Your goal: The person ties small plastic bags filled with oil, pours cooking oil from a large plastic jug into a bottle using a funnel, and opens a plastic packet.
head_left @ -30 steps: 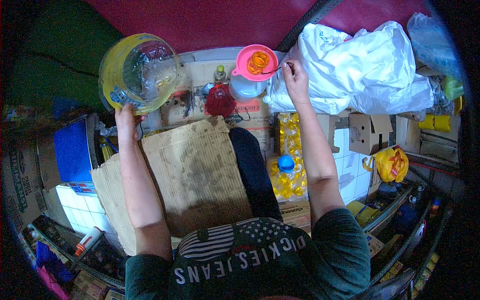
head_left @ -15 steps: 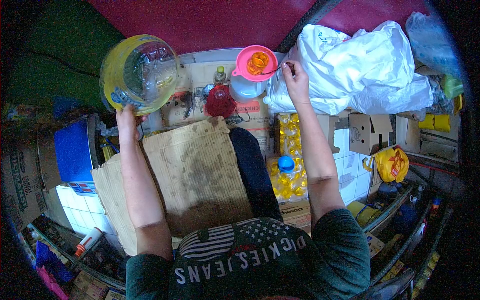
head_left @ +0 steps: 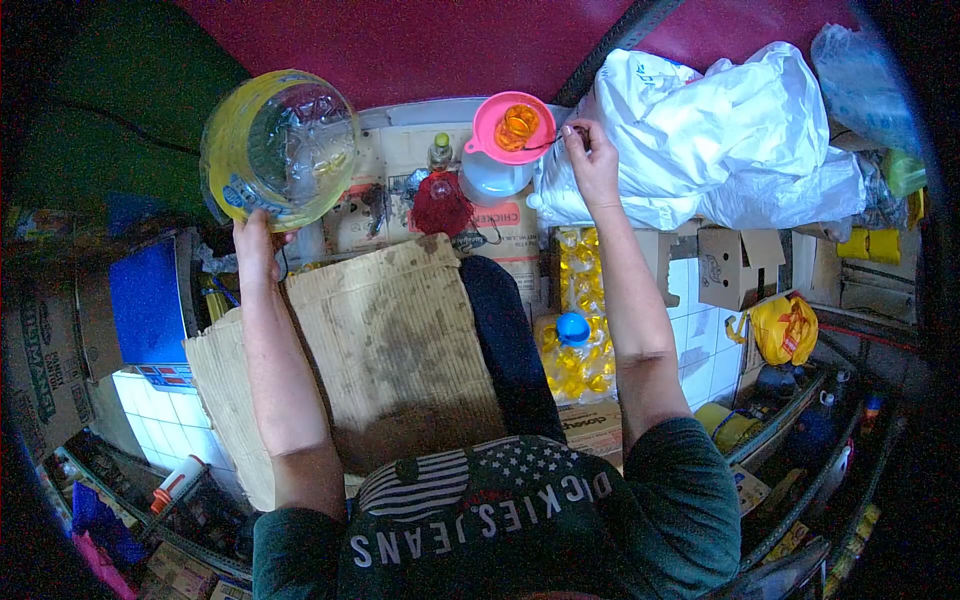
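My left hand (head_left: 262, 240) is closed on the lower rim of a large clear-and-yellow plastic container (head_left: 280, 150), tilted at the upper left. Between the fingers of my right hand (head_left: 592, 160) is the thin dark handle of a small orange dipper (head_left: 518, 122). The dipper's cup sits over the bowl of a pink funnel (head_left: 490, 128). Beneath the funnel stands a whitish translucent jug (head_left: 492, 180). A dark red cloth or net bundle (head_left: 443, 205) and a small bottle with a yellow-green cap (head_left: 439, 152) are left of the jug.
A stained cardboard sheet (head_left: 390, 340) lies across my lap. Bottles of yellow liquid (head_left: 583, 265), one blue-capped, stand inside my right forearm. White plastic bags (head_left: 710, 130) bulge beside my right hand. An open carton (head_left: 735, 268) and a yellow bag (head_left: 782, 328) are farther right.
Both hands keep nearly the same place and hold. The orange dipper's cup has shifted very slightly within the funnel.
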### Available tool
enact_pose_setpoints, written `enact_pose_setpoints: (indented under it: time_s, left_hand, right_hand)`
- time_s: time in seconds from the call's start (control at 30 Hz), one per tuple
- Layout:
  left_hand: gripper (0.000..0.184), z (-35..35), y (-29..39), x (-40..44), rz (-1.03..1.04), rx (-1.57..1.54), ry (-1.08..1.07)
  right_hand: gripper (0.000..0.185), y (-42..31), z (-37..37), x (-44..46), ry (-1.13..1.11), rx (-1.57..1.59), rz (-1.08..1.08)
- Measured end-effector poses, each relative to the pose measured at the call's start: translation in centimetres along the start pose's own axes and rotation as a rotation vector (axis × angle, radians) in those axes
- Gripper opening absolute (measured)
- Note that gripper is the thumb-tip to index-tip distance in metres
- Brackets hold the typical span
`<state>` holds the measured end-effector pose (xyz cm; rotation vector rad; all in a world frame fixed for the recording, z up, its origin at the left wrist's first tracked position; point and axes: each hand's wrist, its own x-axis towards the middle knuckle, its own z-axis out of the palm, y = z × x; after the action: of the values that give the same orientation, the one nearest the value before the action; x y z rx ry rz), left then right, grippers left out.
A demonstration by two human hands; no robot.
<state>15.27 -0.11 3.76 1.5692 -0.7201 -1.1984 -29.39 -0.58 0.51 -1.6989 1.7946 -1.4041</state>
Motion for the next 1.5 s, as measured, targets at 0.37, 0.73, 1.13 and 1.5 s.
enact_pose_setpoints:
  time_s: [0.37,0.73,1.13,1.5]
  left_hand:
    - [0.026,-0.1,-0.3,0.1,0.023,-0.026,-0.016]
    - [0.028,-0.6,-0.8,0.5,0.015,0.038,-0.011]
    - [0.028,-0.8,-1.4,0.9,0.026,0.047,0.017]
    - [0.03,-0.5,-1.5,1.1,-0.043,0.067,-0.038]
  right_hand:
    - [0.021,0.0,-0.1,0.0,-0.004,0.009,-0.001]
    - [0.035,-0.6,-0.9,-0.2,-0.06,0.148,0.149]
    - [0.054,1.2,-1.7,-0.7,0.036,0.097,0.041]
    - [0.039,-8.8,-5.4,-8.8,0.518,0.163,0.049]
